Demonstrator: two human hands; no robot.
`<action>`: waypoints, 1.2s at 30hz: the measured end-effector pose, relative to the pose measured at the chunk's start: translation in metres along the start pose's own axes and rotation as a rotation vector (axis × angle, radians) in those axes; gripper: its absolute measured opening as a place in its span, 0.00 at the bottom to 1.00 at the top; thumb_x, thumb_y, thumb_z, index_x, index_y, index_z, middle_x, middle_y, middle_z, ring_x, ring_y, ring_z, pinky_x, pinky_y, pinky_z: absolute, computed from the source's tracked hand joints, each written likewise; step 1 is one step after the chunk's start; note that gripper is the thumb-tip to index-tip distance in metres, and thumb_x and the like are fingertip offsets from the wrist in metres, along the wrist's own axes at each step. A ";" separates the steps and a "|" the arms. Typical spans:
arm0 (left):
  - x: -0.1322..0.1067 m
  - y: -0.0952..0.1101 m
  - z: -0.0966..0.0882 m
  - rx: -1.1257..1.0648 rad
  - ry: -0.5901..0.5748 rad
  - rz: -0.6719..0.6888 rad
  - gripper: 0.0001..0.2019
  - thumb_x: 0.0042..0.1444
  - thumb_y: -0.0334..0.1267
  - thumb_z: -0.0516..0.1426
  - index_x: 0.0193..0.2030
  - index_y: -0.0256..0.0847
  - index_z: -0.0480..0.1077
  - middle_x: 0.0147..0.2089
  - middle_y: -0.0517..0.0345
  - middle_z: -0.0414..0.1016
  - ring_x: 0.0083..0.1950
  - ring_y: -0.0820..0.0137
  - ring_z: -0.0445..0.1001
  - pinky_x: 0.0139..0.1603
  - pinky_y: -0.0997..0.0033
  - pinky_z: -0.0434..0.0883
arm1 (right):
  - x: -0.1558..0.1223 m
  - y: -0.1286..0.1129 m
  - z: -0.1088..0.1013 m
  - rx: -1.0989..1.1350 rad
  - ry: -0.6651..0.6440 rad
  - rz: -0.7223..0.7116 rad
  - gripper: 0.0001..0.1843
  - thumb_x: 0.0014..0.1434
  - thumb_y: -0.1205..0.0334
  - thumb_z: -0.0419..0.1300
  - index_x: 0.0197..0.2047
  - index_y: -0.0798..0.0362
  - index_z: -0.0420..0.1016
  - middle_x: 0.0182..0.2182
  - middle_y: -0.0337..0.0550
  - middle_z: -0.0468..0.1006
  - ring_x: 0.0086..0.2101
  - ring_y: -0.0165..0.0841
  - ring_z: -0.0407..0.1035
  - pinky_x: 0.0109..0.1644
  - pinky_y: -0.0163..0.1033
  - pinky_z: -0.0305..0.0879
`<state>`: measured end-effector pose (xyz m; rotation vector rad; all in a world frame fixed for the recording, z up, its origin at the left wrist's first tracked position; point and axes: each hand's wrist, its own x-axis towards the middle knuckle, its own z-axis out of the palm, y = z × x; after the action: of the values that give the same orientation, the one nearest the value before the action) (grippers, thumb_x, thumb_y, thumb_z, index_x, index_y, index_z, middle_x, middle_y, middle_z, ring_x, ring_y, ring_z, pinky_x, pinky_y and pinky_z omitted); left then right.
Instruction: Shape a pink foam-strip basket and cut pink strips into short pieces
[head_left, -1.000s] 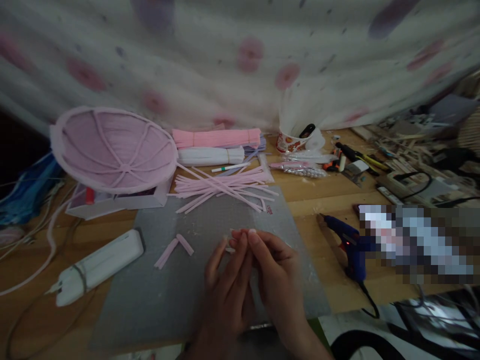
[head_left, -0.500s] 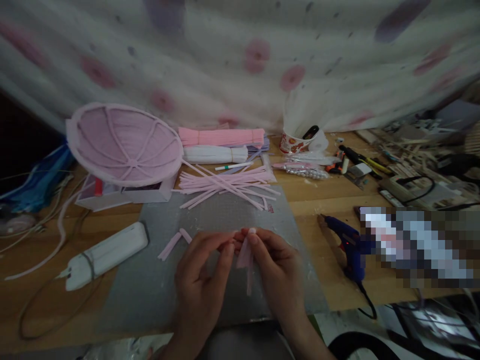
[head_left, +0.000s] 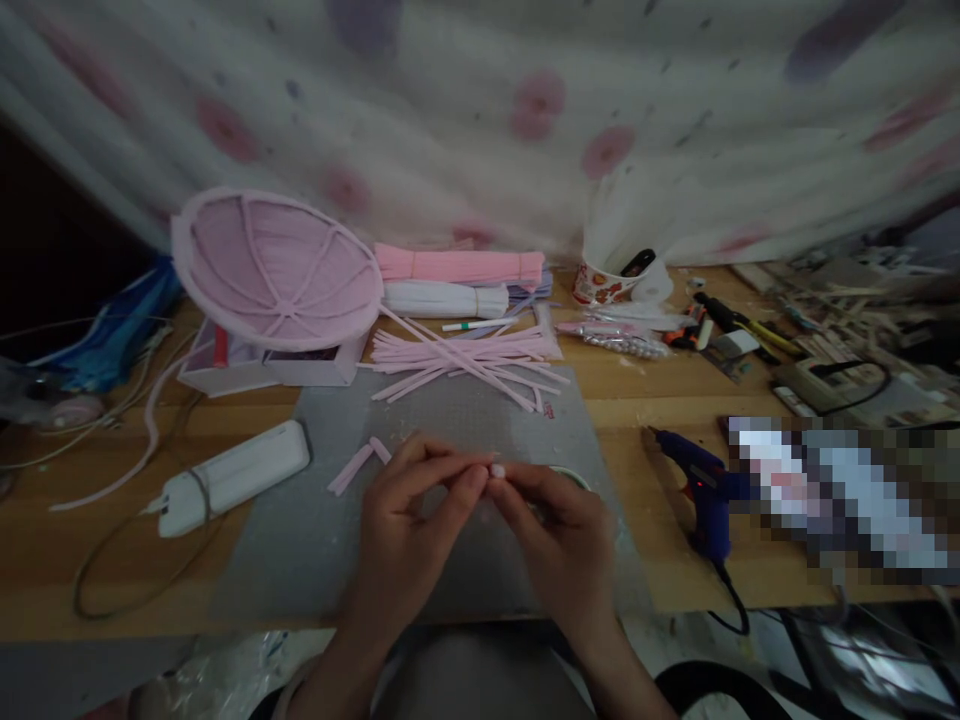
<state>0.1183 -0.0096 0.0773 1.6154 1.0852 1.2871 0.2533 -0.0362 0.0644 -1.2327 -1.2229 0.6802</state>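
My left hand (head_left: 412,530) and my right hand (head_left: 570,535) meet over the grey cutting mat (head_left: 270,570), fingertips pinched together. Between them shows the small pale tip of a pipe cleaner piece (head_left: 497,471); the rest of it is hidden by my fingers. Left of my left hand, a bent pale pink pipe cleaner (head_left: 351,470) lies on the mat. Beyond my hands is a loose pile of pale pink pipe cleaners (head_left: 457,352). A thin curved pale rim (head_left: 574,476) peeks out behind my right hand, mostly covered.
A pink ribbed dome (head_left: 285,265) rests on a white box (head_left: 315,370) at the back left. Behind the pile lie pink (head_left: 457,266) and white bundles (head_left: 446,299). A white power bank (head_left: 236,478) with a cable is on the left, a blue glue gun (head_left: 701,490) on the right.
Both hands have come together; my left fingertips now touch the piece in my right. The pink strips that hung below my right fingers no longer show. The view has shifted slightly.
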 end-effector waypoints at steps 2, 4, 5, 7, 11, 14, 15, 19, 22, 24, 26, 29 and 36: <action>-0.003 0.001 0.000 0.041 0.006 0.052 0.09 0.58 0.31 0.63 0.41 0.50 0.81 0.35 0.64 0.73 0.37 0.75 0.72 0.38 0.76 0.70 | -0.001 0.001 -0.002 -0.094 -0.026 -0.068 0.05 0.58 0.66 0.66 0.36 0.46 0.84 0.28 0.34 0.85 0.27 0.29 0.78 0.32 0.30 0.73; -0.006 0.004 0.000 0.098 0.026 0.112 0.09 0.56 0.29 0.64 0.41 0.49 0.81 0.37 0.63 0.73 0.38 0.75 0.73 0.40 0.75 0.70 | -0.002 0.002 -0.004 -0.154 -0.025 -0.121 0.04 0.59 0.66 0.66 0.36 0.47 0.83 0.28 0.35 0.85 0.27 0.30 0.78 0.32 0.31 0.73; -0.007 0.005 -0.001 0.122 0.035 0.134 0.10 0.55 0.29 0.65 0.40 0.48 0.81 0.37 0.63 0.73 0.39 0.75 0.73 0.41 0.75 0.70 | -0.003 0.003 -0.004 -0.170 -0.020 -0.139 0.04 0.59 0.65 0.66 0.36 0.48 0.83 0.28 0.35 0.84 0.27 0.30 0.78 0.32 0.31 0.72; -0.010 0.007 -0.001 0.144 0.037 0.130 0.09 0.55 0.28 0.64 0.39 0.48 0.81 0.38 0.63 0.74 0.40 0.75 0.74 0.43 0.75 0.69 | -0.004 0.003 -0.006 -0.193 -0.017 -0.159 0.02 0.59 0.65 0.66 0.35 0.48 0.82 0.28 0.35 0.84 0.27 0.30 0.78 0.31 0.31 0.72; -0.008 0.007 -0.004 0.036 0.006 -0.049 0.07 0.55 0.31 0.65 0.35 0.50 0.81 0.37 0.63 0.75 0.41 0.74 0.74 0.43 0.74 0.69 | -0.006 0.005 -0.007 -0.218 -0.031 -0.149 0.02 0.59 0.64 0.67 0.34 0.47 0.79 0.28 0.35 0.83 0.28 0.30 0.78 0.32 0.32 0.72; -0.003 0.001 -0.008 -0.156 -0.066 -0.236 0.06 0.52 0.33 0.67 0.32 0.51 0.82 0.36 0.62 0.75 0.40 0.73 0.74 0.43 0.74 0.70 | -0.009 0.008 -0.005 -0.145 -0.013 -0.063 0.05 0.58 0.62 0.68 0.35 0.47 0.76 0.29 0.36 0.83 0.30 0.32 0.79 0.32 0.33 0.74; -0.001 -0.001 -0.009 -0.233 -0.097 -0.306 0.05 0.51 0.34 0.67 0.32 0.51 0.82 0.36 0.62 0.76 0.40 0.72 0.75 0.43 0.75 0.71 | -0.009 0.009 -0.005 -0.113 -0.011 -0.038 0.06 0.57 0.61 0.69 0.35 0.48 0.75 0.29 0.36 0.83 0.30 0.32 0.79 0.32 0.33 0.75; 0.004 -0.010 -0.015 -0.439 -0.242 -0.498 0.06 0.49 0.36 0.68 0.35 0.51 0.84 0.37 0.59 0.76 0.40 0.71 0.76 0.39 0.75 0.73 | -0.009 0.008 -0.006 -0.074 -0.069 -0.046 0.07 0.57 0.63 0.68 0.34 0.47 0.72 0.29 0.35 0.82 0.30 0.31 0.79 0.33 0.32 0.76; 0.005 -0.014 -0.017 -0.394 -0.272 -0.425 0.06 0.49 0.36 0.68 0.35 0.53 0.84 0.38 0.59 0.75 0.40 0.70 0.75 0.39 0.75 0.73 | -0.006 0.007 -0.009 -0.094 -0.110 -0.065 0.07 0.58 0.65 0.67 0.34 0.47 0.72 0.29 0.35 0.83 0.30 0.30 0.79 0.32 0.31 0.75; 0.005 -0.015 -0.017 -0.306 -0.249 -0.322 0.07 0.50 0.35 0.68 0.34 0.55 0.84 0.37 0.60 0.76 0.41 0.71 0.75 0.41 0.75 0.72 | -0.005 0.007 -0.011 -0.101 -0.130 -0.053 0.07 0.58 0.64 0.67 0.34 0.48 0.72 0.29 0.35 0.83 0.29 0.31 0.79 0.31 0.31 0.74; 0.006 -0.015 -0.017 -0.224 -0.218 -0.224 0.08 0.50 0.34 0.69 0.34 0.56 0.84 0.37 0.61 0.76 0.41 0.73 0.74 0.43 0.77 0.71 | -0.004 0.008 -0.013 -0.098 -0.165 -0.028 0.06 0.59 0.63 0.67 0.35 0.48 0.72 0.30 0.36 0.83 0.30 0.31 0.79 0.33 0.31 0.74; 0.007 -0.015 -0.017 -0.197 -0.109 -0.200 0.06 0.50 0.34 0.69 0.31 0.52 0.83 0.37 0.62 0.78 0.42 0.75 0.75 0.46 0.80 0.70 | -0.001 0.008 -0.015 -0.079 -0.255 0.039 0.06 0.61 0.61 0.65 0.43 0.47 0.74 0.36 0.38 0.84 0.35 0.33 0.80 0.36 0.32 0.75; 0.015 -0.016 -0.014 -0.463 0.147 -0.464 0.06 0.53 0.40 0.68 0.33 0.41 0.78 0.34 0.58 0.85 0.37 0.71 0.82 0.41 0.76 0.78 | 0.009 0.013 -0.017 -0.033 -0.413 0.188 0.14 0.69 0.56 0.54 0.45 0.48 0.81 0.31 0.38 0.84 0.28 0.29 0.76 0.33 0.32 0.71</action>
<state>0.1041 0.0111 0.0696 0.8757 1.0700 1.2340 0.2743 -0.0295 0.0571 -1.2828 -1.4688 1.0969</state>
